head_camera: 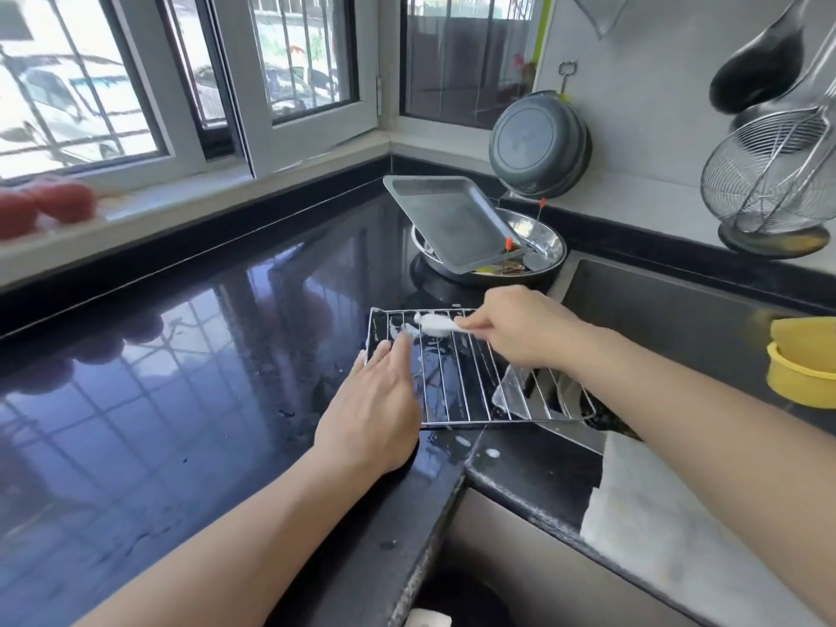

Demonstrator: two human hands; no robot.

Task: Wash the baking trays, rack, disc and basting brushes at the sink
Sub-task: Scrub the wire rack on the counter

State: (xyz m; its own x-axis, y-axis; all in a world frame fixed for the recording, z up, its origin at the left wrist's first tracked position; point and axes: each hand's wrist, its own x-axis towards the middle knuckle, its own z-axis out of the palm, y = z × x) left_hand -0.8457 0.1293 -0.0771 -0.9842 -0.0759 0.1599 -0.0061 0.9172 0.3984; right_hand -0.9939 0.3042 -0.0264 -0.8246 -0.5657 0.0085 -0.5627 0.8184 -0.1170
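Note:
A wire rack lies flat on the black counter, its right end jutting over the sink. My left hand presses flat on the rack's left side, fingers straight. My right hand grips a white brush covered in foam, its head on the rack's far bars. A grey baking tray leans tilted in a steel bowl behind the rack. Another tray shows under the rack at the sink's edge.
A dark round pan leans against the wall behind the bowl. A wire strainer and ladle hang at right. A yellow sponge sits in a yellow holder. A white cloth drapes over the sink's front edge. Red things rest on the windowsill.

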